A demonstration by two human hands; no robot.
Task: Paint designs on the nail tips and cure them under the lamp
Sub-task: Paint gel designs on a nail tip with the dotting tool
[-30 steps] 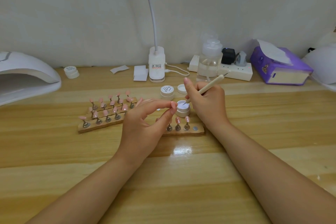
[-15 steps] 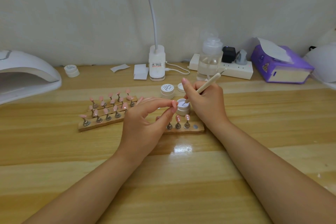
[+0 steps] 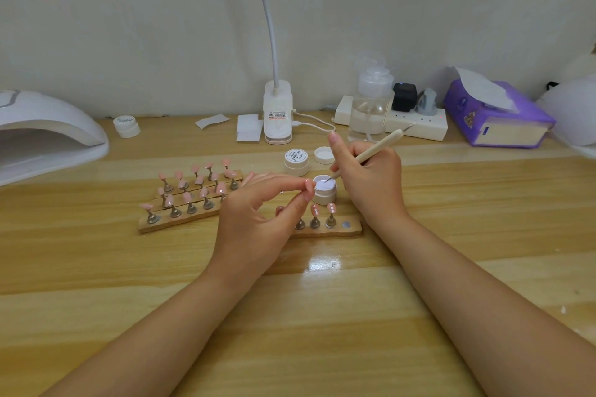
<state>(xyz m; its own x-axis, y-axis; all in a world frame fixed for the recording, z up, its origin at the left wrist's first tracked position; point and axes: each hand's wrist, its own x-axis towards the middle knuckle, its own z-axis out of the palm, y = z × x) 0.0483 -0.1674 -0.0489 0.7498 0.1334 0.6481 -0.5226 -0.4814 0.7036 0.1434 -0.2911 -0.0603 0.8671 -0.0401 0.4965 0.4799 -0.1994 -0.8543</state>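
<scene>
My right hand (image 3: pixel 367 177) grips a dotting pen (image 3: pixel 371 151), its tip dipped in the open white gel pot (image 3: pixel 324 190) just left of that hand. My left hand (image 3: pixel 258 219) pinches thumb to forefinger; what it holds I cannot tell. Nail tips (image 3: pixel 322 209) stand on a wooden strip (image 3: pixel 351 229) between my hands; the curing lamp (image 3: pixel 48 135) sits far left on the desk (image 3: pixel 290 316).
</scene>
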